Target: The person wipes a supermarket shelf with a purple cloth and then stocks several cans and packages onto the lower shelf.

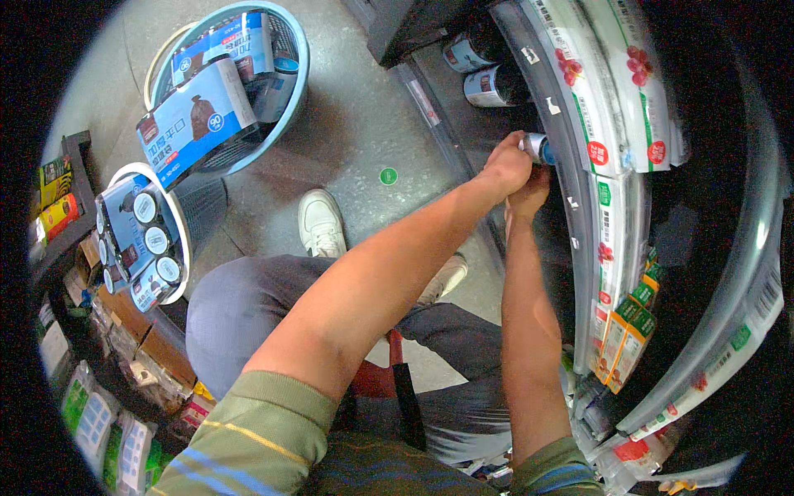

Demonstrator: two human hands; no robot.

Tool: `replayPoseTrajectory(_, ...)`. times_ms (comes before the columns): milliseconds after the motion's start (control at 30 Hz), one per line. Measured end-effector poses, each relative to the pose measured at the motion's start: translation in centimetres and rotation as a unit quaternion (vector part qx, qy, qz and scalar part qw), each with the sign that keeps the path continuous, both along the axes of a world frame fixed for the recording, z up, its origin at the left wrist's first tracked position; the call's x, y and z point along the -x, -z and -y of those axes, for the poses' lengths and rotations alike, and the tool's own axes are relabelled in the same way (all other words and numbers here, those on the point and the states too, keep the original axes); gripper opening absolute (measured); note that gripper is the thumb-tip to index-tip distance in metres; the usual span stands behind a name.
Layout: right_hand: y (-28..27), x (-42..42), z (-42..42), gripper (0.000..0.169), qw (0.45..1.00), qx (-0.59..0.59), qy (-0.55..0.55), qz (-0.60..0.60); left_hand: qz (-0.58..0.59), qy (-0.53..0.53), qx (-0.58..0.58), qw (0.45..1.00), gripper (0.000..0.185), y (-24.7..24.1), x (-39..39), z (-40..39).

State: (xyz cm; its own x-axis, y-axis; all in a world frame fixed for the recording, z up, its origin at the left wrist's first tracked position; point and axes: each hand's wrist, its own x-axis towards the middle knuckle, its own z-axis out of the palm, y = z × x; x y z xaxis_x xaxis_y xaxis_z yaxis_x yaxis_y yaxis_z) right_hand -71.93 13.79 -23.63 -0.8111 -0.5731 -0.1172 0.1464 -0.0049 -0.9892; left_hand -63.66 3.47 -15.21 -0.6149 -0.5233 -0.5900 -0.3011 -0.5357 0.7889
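Note:
Both arms reach to the low shelf at the right. My left hand (510,166) is at a small roll with a white and blue label (538,149), its fingers closed around the near end. Just below it, my right hand (531,191) is close against the left one; its fingers are mostly hidden, so its grip cannot be told. Farther back on the shelf lie two dark rolls with light blue labels, one (486,87) nearer and one (466,53) beyond it.
A blue plastic basket (302,80) holds blue-labelled packs of bin bags. Beside it, a white-rimmed basket (184,248) holds more rolls. Long plastic-wrapped packs (605,186) line the shelf above my hands. A shelf edge (428,102) runs along the floor. Goods stand at the left.

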Motion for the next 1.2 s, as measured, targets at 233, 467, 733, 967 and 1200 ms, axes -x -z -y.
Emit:
replayPoseTrajectory(233,2.2,4.1,2.8,0.021,0.934,-0.237,-0.021,-0.267,-0.043,0.01,-0.076,0.996,0.042,-0.9,-1.2,1.0)
replayPoseTrajectory(467,0.1,3.3,5.9,0.039,0.972,-0.207,0.052,-0.096,0.025,-0.004,0.038,0.999,0.044,1.8,-3.9,0.6)
replayPoseTrajectory(733,-2.3,-8.9,3.3,0.028,0.996,-0.027,0.084,-0.008,0.037,0.283,0.401,0.87,0.035,-0.7,-9.7,4.6)
replayPoseTrajectory(967,-12.9,-20.9,12.9,0.035,0.994,-0.055,-0.091,-0.033,0.196,0.38,0.422,0.799,0.084,-18.5,-26.4,15.8)
replayPoseTrajectory(1200,-16.1,-26.5,20.9,0.05,0.877,-0.129,-0.287,-0.362,0.338,0.278,0.65,0.621,0.111,-13.8,-42.9,21.5)
